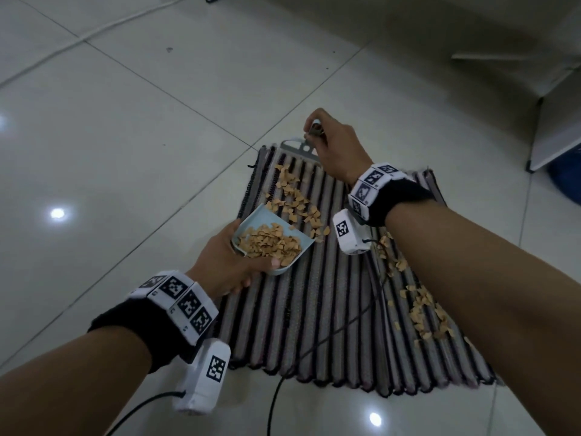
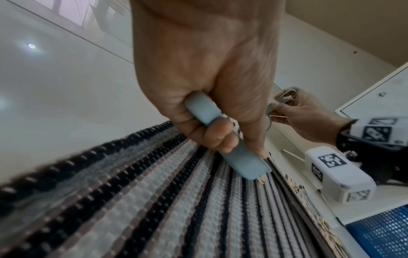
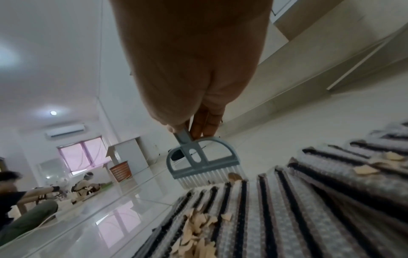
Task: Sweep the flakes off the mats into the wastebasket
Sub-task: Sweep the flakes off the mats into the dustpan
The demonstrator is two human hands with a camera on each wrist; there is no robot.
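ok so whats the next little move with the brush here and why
Probably draw the brush toward the dustpan. The right hand holds it at the mat's far edge, with a trail of flakes lying between it and the pan's open lip, which the left hand keeps on the mat.

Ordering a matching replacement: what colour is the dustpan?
Light blue dustpan; the head view shows it best.

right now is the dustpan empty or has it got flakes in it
Partly full: the dustpan, held in the left hand, carries a heap of tan flakes; more flakes lie on the mat.
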